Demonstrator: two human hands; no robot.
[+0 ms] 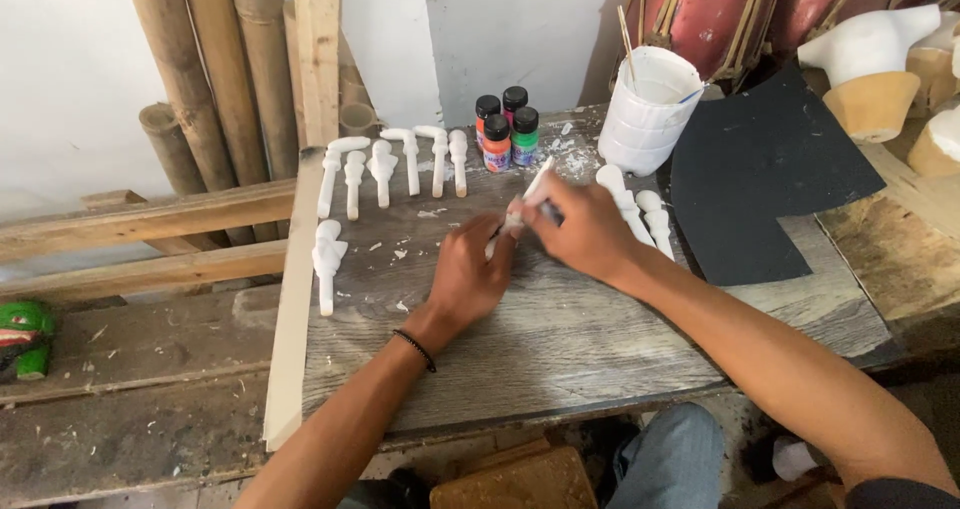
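A white-coated carved piece [503,231] is gripped by the left hand [468,274] over the grey board [560,339]. A brush [536,184] is pinched closed in the right hand [583,227], near four paint bottles [506,126] and a white cup [648,109].

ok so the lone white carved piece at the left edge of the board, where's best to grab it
Grip the lone white carved piece on its slim straight stem, which points toward the near edge, pinching across it from above. The bulbous carved head at the far end is wider and irregular. It lies flat with bare board either side, so the left hand is probably handiest.
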